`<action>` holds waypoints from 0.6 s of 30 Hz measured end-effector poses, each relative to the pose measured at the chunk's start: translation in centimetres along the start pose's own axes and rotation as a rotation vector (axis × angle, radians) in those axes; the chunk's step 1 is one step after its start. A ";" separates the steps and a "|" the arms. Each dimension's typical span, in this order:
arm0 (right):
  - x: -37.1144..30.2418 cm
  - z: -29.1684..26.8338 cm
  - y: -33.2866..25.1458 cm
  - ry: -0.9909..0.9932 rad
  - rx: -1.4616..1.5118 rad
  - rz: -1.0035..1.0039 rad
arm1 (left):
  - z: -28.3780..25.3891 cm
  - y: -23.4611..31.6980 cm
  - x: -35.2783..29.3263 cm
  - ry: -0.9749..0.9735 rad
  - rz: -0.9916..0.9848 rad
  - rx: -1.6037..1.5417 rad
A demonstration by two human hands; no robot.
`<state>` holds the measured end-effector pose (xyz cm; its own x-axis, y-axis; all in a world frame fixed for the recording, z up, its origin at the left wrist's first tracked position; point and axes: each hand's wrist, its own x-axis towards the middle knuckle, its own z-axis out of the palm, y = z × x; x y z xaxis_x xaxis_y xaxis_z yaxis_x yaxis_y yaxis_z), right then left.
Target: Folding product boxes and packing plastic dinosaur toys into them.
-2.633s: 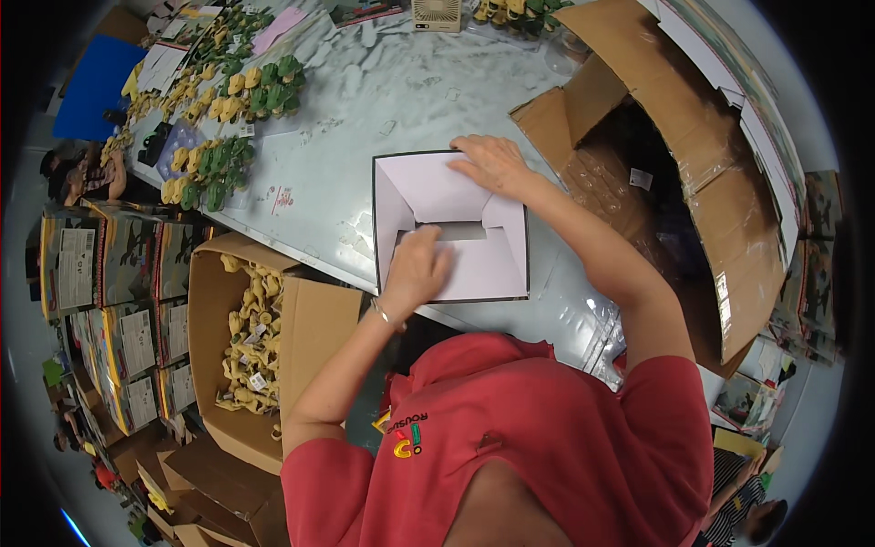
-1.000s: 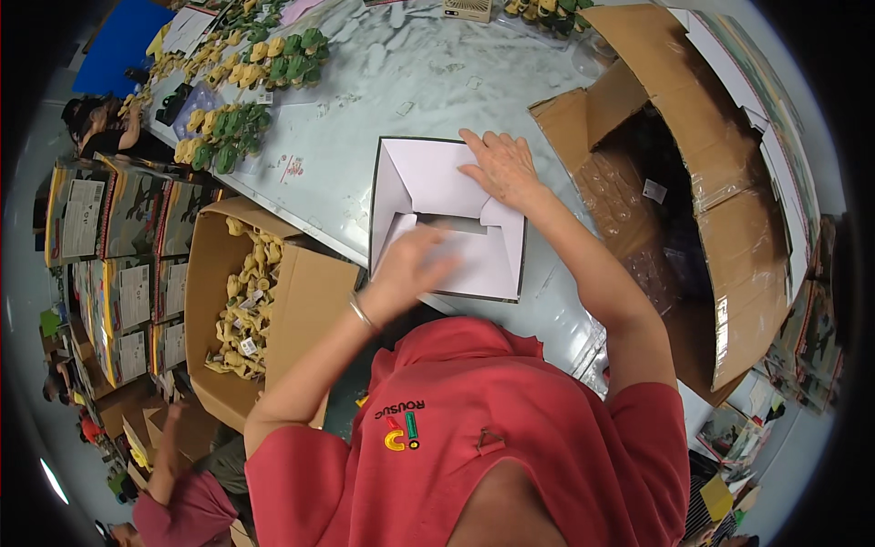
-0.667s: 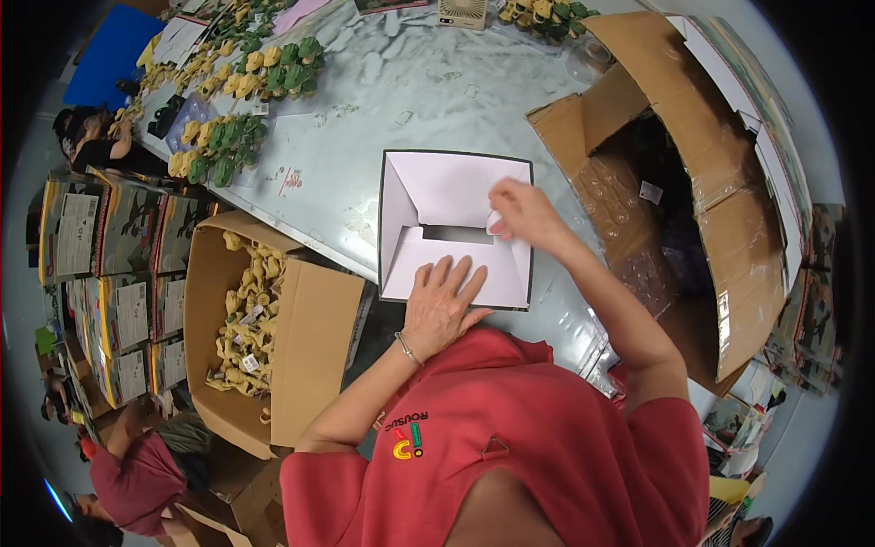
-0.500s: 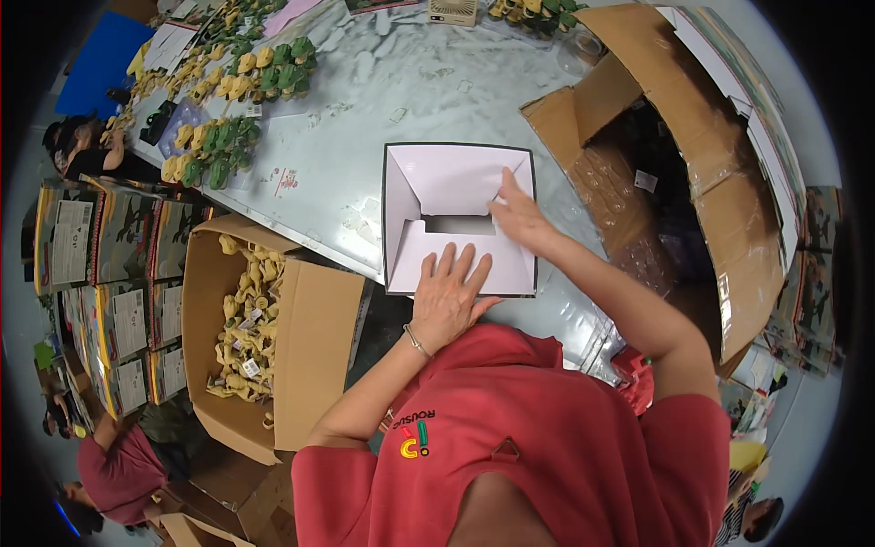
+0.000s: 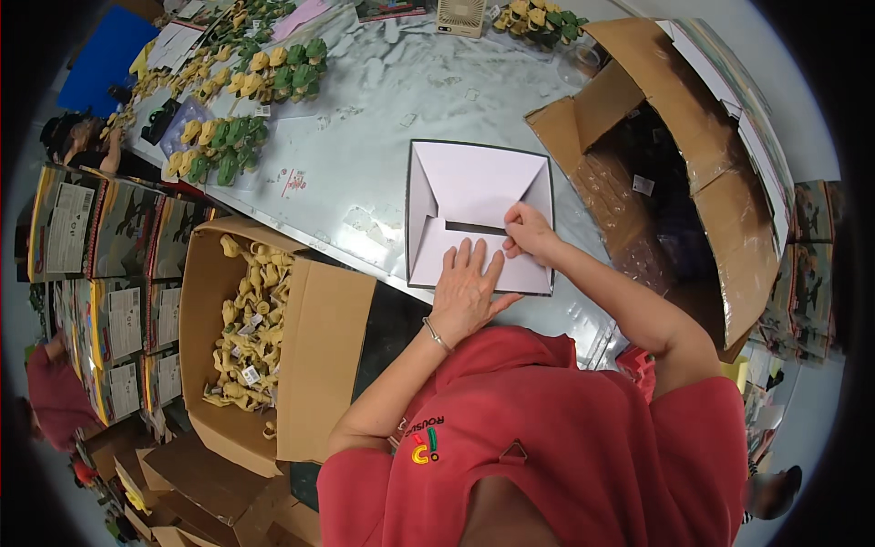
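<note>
A box (image 5: 478, 173), white inside with dark outer edges, sits on the table in front of me with its open side facing up. Inside it, white flaps meet around a narrow dark slot (image 5: 472, 228). My left hand (image 5: 467, 292) lies flat on the near white panel, fingers spread and pointing away from me. At the slot's right end my right hand (image 5: 531, 235) has its fingers bent in and closed at the edge of a flap; its fingertips are partly hidden.
A carton of yellow plush figures (image 5: 246, 337) stands at the left. Right of the box is a large open brown carton (image 5: 706, 191). Yellow and green plush bunches (image 5: 278, 73) and a small fan (image 5: 460, 16) lie farther back on the marbled table (image 5: 365, 118). Printed boxes (image 5: 118, 237) are stacked at left.
The gap between the inner flaps has narrowed to a slot. My right hand has moved from the far right wall down to the slot's end and its fingers have closed.
</note>
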<state>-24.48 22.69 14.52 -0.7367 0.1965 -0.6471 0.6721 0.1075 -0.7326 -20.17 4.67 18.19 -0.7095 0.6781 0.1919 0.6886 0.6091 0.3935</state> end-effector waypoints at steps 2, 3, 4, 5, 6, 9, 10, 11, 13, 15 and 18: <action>-1.3 -1.1 -1.4 -0.146 -0.207 -0.042 | -0.5 -0.3 -0.3 -0.024 0.051 -0.006; -2.0 -1.6 -2.4 -0.294 -0.413 -0.080 | -1.0 -0.6 -0.3 -0.020 0.047 -0.005; -2.7 -1.9 -3.8 -0.293 -0.414 -0.079 | -1.5 -0.7 -0.5 -0.016 0.035 -0.013; -2.8 -2.1 -5.8 -0.180 -0.652 -0.402 | -1.9 -1.0 -0.6 -0.012 0.021 -0.021; -2.5 -2.1 -7.2 -0.053 -0.880 -0.727 | -2.3 -1.4 -0.5 -0.012 0.024 -0.021; -0.9 -1.1 -8.7 0.020 -0.861 -0.944 | -1.7 -2.9 -0.3 -0.018 0.060 0.086; -0.4 -0.4 -8.6 0.130 -1.095 -1.209 | -1.7 -3.0 -0.4 -0.023 0.062 0.086; 0.0 -0.1 -8.3 0.252 -1.329 -1.471 | -1.9 -3.0 -0.3 -0.020 0.062 0.097; 1.5 0.0 -7.3 0.430 -1.264 -1.383 | -1.8 -2.9 -0.2 0.000 0.049 0.117; 2.9 -0.9 -6.8 0.601 -1.195 -1.289 | -1.8 -2.7 0.1 -0.047 0.022 0.117; 3.3 -1.7 -6.7 0.127 -1.136 -0.837 | -2.4 -2.3 0.4 -0.079 -0.030 0.078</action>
<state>-31.29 24.23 17.70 -0.9706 -0.2363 -0.0451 -0.2149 0.9360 -0.2790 -22.35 2.54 19.48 -0.7183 0.6873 0.1080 0.6786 0.6578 0.3267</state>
